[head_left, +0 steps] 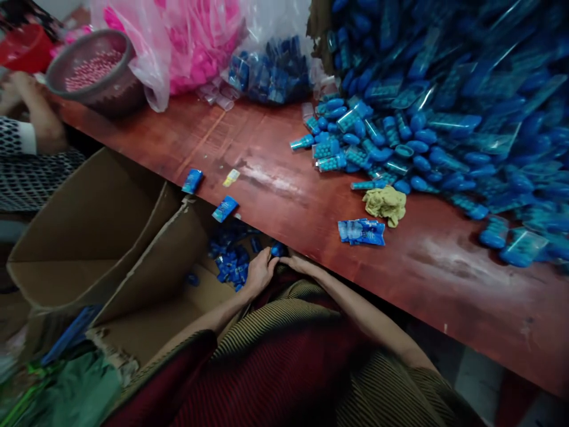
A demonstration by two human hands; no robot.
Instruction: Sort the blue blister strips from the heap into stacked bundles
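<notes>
Just below the table edge, my left hand (261, 270) is closed around a small blue piece (278, 249), which looks like one of the little blue-capped bottles; the fingers partly hide it. My right hand (300, 265) meets it from the other side, fingers pinched together at the piece. Below and left of my hands, an open cardboard box (151, 296) holds several similar blue pieces (233, 264). On the table in front lie a small stack of blue printed labels (361, 232) and a lump of yellow-green putty or cloth (386, 205).
A large heap of clear bottles with blue beads (427, 142) covers the right of the red table (275, 196). Two blue packets (225, 209) lie near its edge. Behind are plastic bags of pink pieces (191, 47) and a grey basin (98, 71). Another person's arm (44, 118) is at left.
</notes>
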